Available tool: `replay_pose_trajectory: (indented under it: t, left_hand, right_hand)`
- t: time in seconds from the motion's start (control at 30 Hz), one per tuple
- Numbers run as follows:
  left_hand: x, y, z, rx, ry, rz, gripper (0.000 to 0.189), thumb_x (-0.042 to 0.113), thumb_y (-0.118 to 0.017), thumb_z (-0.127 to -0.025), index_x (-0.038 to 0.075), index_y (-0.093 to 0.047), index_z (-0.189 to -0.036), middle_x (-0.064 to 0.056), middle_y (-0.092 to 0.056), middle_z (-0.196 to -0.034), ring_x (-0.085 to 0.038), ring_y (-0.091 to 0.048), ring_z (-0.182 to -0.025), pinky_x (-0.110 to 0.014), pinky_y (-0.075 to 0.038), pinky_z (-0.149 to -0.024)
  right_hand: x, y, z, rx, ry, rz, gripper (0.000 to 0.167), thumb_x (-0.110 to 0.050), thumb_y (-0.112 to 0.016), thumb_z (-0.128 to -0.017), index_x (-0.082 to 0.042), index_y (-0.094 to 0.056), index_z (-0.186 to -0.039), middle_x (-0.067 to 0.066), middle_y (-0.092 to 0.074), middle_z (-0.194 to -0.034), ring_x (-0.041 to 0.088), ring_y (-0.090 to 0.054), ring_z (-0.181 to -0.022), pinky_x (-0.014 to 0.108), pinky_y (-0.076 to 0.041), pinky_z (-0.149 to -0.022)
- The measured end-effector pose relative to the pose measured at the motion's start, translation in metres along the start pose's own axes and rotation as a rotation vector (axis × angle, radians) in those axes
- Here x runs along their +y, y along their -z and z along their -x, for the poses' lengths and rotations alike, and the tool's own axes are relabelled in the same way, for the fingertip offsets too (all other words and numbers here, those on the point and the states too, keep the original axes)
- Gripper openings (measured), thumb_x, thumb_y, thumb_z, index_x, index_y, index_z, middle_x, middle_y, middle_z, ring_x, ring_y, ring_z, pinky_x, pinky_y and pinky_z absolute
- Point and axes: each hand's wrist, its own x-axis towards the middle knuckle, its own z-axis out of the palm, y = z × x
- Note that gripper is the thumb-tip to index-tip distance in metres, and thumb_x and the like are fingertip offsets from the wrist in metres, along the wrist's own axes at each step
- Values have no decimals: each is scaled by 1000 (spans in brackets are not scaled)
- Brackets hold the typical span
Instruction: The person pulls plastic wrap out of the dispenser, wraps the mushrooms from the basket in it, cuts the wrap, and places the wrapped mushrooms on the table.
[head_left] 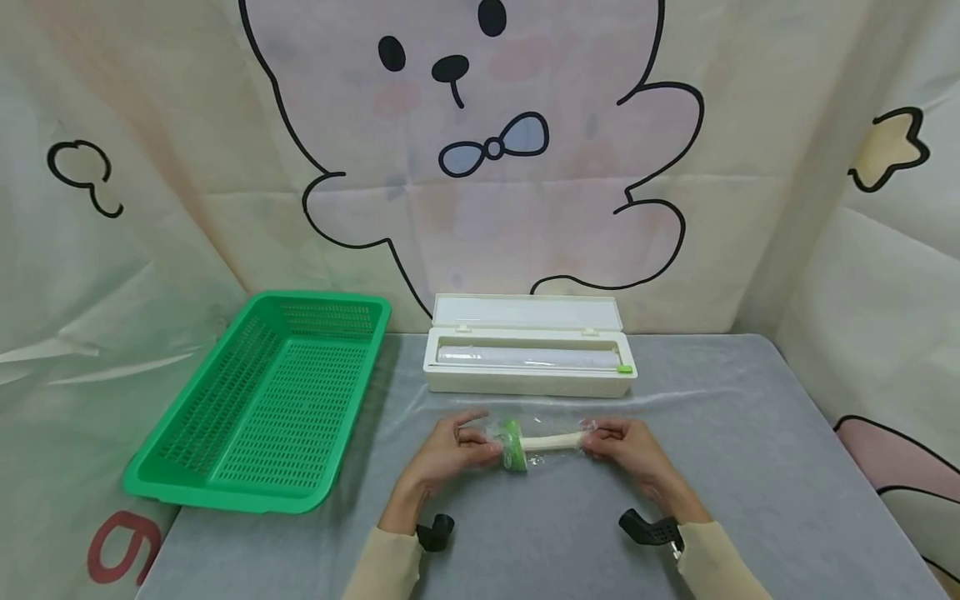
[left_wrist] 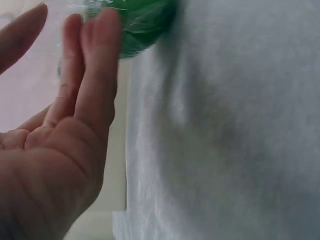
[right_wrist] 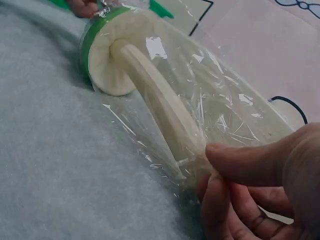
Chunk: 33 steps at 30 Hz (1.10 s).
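Note:
Between both hands is a mushroom-shaped piece (head_left: 553,442), wrapped in clear cling film (right_wrist: 220,110). It has a green cap (right_wrist: 87,47) and a long cream stem (right_wrist: 157,92), lying sideways with the cap to the left. My left hand (head_left: 450,450) pinches the film beside the cap, one finger extended apart; the contact is partly hidden in the left wrist view. With thumb and fingers, my right hand (head_left: 626,450) pinches the film at the stem's free end. Loose, wrinkled film stands out around the stem.
A white cling film dispenser (head_left: 528,383) stands behind the hands, lid raised, a film roll inside and a green slider (head_left: 624,369) at its right. To the left is a green perforated basket (head_left: 262,500). Grey cloth (head_left: 750,467) covers the table; printed fabric (head_left: 750,250) hangs behind.

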Motion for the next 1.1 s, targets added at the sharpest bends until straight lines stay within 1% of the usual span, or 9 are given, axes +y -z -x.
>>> replay_pose_trajectory:
  t: [0.17, 0.3, 0.43, 0.6, 0.7, 0.77, 0.87, 0.97, 1.1]
  left_hand:
    - [-3, -10, -7, 58, -101, -286, 61, 11, -81, -88, -5, -55, -141, -9, -64, -73, -11, -53, -63, -24, -46, -59]
    - [-8, -12, -11, 51, -144, -388, 58, 15, -83, -87, 2, -60, -139, -12, -65, -104, -16, -59, -88, -31, -51, -77]
    - [-12, -10, -13, -97, -179, -303, 56, 12, -74, -95, 1, -53, -146, -17, -56, -142, -25, -59, -120, -39, -49, -101]
    - [-14, -13, -14, -204, -213, -175, 46, 12, -57, -105, -5, -48, -147, -22, -53, -145, -28, -58, -126, -26, -48, -98]
    - [-11, -18, -14, -169, -211, -119, 43, 17, -47, -110, -3, -49, -147, -25, -57, -141, -29, -54, -131, -22, -44, -100]
    - [-9, -22, -13, -118, -193, -102, 43, 23, -42, -111, 1, -51, -147, -24, -62, -133, -27, -60, -123, -23, -48, -95]
    - [-6, -27, -13, -35, -156, -104, 47, 31, -35, -113, 5, -55, -145, -20, -69, -116, -18, -67, -97, -31, -57, -78]
    - [-2, -31, -13, 8, -115, -80, 59, 40, -25, -113, -1, -55, -143, -15, -69, -100, -18, -68, -77, -42, -60, -65]
    - [4, -34, -12, 43, -116, -121, 77, 51, -13, -110, -8, -51, -143, -19, -69, -97, -26, -70, -80, -48, -60, -75]
  right_hand:
    - [0, -4, -3, 78, 119, 230, 26, -1, -83, -83, 13, -71, -100, 7, -72, -81, 5, -58, -69, 22, -48, -64]
    - [1, -1, -3, 61, 212, 304, 19, -2, -83, -83, 7, -68, -89, 10, -73, -89, 4, -61, -79, 21, -48, -75]
    - [6, 7, -3, -91, 190, 187, 20, 1, -74, -90, 13, -61, -100, 6, -69, -90, 5, -63, -79, 22, -52, -72]
    - [6, 13, -3, -340, 151, -5, 32, -6, -58, -101, 15, -58, -126, 4, -68, -120, 8, -60, -93, 24, -50, -76]
    - [3, 13, -3, -472, 141, -126, 34, -5, -48, -105, 12, -59, -132, 0, -63, -137, 9, -57, -107, 24, -48, -85]
    - [0, 11, -2, -516, 145, -177, 36, -4, -42, -106, 6, -59, -137, -4, -63, -137, 9, -56, -113, 25, -47, -91]
    - [-3, 6, 0, -535, 167, -287, 38, -4, -35, -109, 4, -60, -138, -1, -63, -136, 9, -55, -117, 25, -47, -96]
    - [-7, -2, 1, -544, 171, -411, 40, -5, -31, -111, 11, -54, -138, 5, -63, -137, 12, -58, -120, 28, -48, -100]
    - [-12, -12, 1, -536, 163, -538, 41, -6, -28, -112, 14, -50, -140, 11, -62, -137, 17, -58, -125, 31, -47, -104]
